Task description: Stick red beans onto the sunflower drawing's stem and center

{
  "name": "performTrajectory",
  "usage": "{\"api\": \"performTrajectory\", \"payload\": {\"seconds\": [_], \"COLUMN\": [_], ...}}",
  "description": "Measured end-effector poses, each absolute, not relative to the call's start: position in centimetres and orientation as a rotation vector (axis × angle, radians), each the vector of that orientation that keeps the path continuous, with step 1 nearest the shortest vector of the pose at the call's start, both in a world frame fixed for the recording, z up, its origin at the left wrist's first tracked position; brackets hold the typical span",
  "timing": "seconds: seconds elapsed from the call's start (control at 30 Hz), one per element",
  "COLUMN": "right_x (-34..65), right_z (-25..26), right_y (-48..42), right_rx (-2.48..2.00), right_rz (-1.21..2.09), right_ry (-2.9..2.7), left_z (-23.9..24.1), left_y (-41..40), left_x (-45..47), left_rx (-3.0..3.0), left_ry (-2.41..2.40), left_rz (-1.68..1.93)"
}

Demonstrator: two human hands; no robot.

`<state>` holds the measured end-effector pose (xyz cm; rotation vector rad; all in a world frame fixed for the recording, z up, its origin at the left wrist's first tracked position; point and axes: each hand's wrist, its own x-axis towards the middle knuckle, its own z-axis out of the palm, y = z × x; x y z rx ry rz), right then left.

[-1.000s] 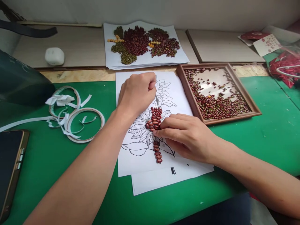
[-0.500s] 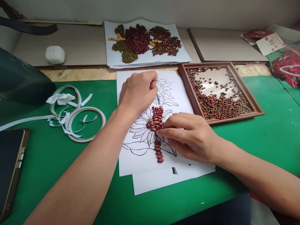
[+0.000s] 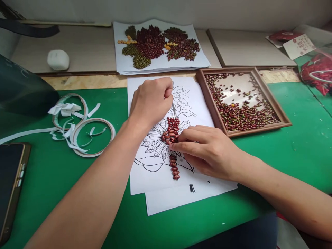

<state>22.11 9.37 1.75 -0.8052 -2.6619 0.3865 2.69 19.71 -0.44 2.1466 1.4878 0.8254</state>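
Observation:
My left hand [image 3: 153, 100] is closed in a fist over the upper part of the sunflower drawing [image 3: 153, 141]. A thin grey metal tip, apparently of tweezers [image 3: 173, 110], shows below it, pointing down at small red beans [image 3: 173, 123]. Most of the tool is hidden by the fist. Below these beans, larger speckled beans [image 3: 169, 137] cover the flower's centre, and a column of them [image 3: 174, 168] runs down the stem. My right hand [image 3: 207, 150] lies on the paper with fingers extended and slightly apart, its index fingertip touching the edge of the centre beans.
A brown wooden frame tray [image 3: 225, 129] of mixed small beans stands at the right. Rolls of white tape [image 3: 112, 138] and paper scraps [image 3: 66, 109] lie left, near a phone [image 3: 10, 186]. Behind are a bean picture [image 3: 155, 67] and a white case [image 3: 58, 60].
The whole view has shifted slightly. Both hands keep nearly the same places over the drawing, and the beans look unchanged.

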Motion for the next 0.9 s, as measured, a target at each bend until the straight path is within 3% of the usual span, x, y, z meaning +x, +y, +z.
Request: {"api": "performTrajectory", "payload": {"seconds": [0.9], "right_x": [22.36], "right_z": [1.50], "right_y": [9.55], "right_rx": [-0.809], "right_rz": [0.302], "right_ry": [-2.661], "left_z": [-0.23], "left_y": [19.72], "left_x": [2.70], "left_rx": [2.136], "left_ry": [1.497], "left_rz": [0.802]}}
